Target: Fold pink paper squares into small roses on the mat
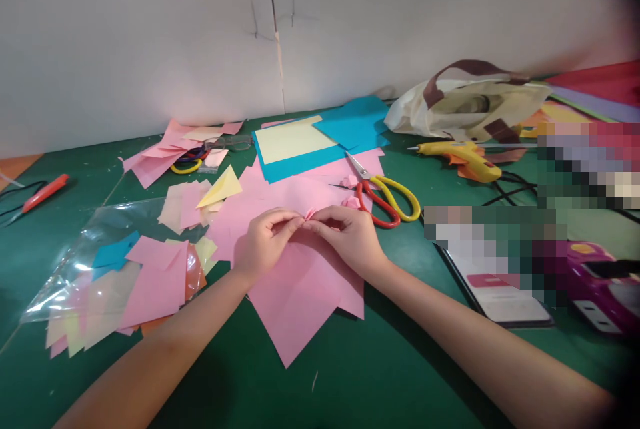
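Both hands meet near the middle of the view, above several pink paper sheets [295, 309]. Between the fingertips of my left hand [267, 235] and my right hand [347, 235] is a small folded piece of pink paper [310, 213], mostly covered by the fingers. Each hand pinches it with thumb and forefinger. Just beyond my right hand lie scissors [383, 195] with one red and one yellow handle loop, blades pointing away. Two small folded pink paper pieces [351, 203] rest beside the scissors.
Blue and cream sheets [295, 142] lie behind the hands. A clear plastic bag [125, 215] with paper scraps is at left, near a red-handled tool [46, 193]. To the right are a yellow glue gun [467, 157], a cloth bag [410, 112], a phone [515, 302] and a purple device [595, 282].
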Action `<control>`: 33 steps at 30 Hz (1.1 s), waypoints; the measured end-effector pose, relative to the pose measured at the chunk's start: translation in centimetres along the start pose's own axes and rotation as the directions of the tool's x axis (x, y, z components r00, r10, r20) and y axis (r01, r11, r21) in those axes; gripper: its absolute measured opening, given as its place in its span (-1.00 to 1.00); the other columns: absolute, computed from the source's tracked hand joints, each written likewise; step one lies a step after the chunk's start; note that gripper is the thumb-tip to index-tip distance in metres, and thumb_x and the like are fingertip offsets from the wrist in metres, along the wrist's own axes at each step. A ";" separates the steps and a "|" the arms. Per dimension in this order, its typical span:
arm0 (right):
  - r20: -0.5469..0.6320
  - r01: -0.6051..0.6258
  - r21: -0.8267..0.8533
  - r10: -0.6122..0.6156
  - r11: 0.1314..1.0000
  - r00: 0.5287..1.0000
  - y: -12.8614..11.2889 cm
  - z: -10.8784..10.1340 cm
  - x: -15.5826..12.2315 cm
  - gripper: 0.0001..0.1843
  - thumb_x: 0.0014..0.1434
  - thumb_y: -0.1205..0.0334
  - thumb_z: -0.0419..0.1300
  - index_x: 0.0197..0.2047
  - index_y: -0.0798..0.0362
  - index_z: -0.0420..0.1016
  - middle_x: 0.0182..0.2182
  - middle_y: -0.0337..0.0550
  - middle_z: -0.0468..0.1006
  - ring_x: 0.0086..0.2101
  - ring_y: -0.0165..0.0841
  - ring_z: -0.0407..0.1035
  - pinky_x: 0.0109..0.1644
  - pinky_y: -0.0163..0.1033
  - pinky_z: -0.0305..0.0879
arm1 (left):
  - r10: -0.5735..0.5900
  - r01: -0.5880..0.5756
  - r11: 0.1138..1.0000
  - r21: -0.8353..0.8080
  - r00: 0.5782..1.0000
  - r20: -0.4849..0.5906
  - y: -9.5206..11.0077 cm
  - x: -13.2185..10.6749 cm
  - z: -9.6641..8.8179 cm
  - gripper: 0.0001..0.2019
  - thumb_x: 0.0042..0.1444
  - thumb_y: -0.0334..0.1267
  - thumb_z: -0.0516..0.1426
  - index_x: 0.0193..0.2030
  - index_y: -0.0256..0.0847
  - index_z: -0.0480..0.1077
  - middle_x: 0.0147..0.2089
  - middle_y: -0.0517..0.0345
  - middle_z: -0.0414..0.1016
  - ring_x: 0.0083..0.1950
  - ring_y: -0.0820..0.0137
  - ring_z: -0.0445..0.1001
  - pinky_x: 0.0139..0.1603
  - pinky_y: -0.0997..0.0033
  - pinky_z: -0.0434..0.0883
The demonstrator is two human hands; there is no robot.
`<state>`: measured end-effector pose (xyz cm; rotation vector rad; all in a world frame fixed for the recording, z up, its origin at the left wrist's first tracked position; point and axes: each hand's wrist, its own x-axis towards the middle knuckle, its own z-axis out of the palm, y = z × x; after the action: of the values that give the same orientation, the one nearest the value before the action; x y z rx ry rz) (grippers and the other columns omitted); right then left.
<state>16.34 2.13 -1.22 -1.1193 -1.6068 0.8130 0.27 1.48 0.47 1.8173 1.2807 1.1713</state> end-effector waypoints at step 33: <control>0.273 0.033 0.034 -0.041 0.999 0.961 -0.2 0.0 0.1 -0.78 0.24 0.24 0.01 -0.45 0.06 0.26 -0.50 -0.24 0.35 -0.46 -0.42 0.24 -0.36 -0.29 0.18 | 0.189 -0.185 0.973 0.134 0.982 -0.016 0.1 -0.4 0.1 -0.91 0.13 -0.38 0.11 -0.36 -0.22 0.44 -0.31 0.08 0.53 -0.25 0.39 0.49 -0.20 0.39 0.46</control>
<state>16.29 2.14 -0.99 -0.9852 -1.8315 0.9976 0.33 1.08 0.45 2.0622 1.2502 1.2422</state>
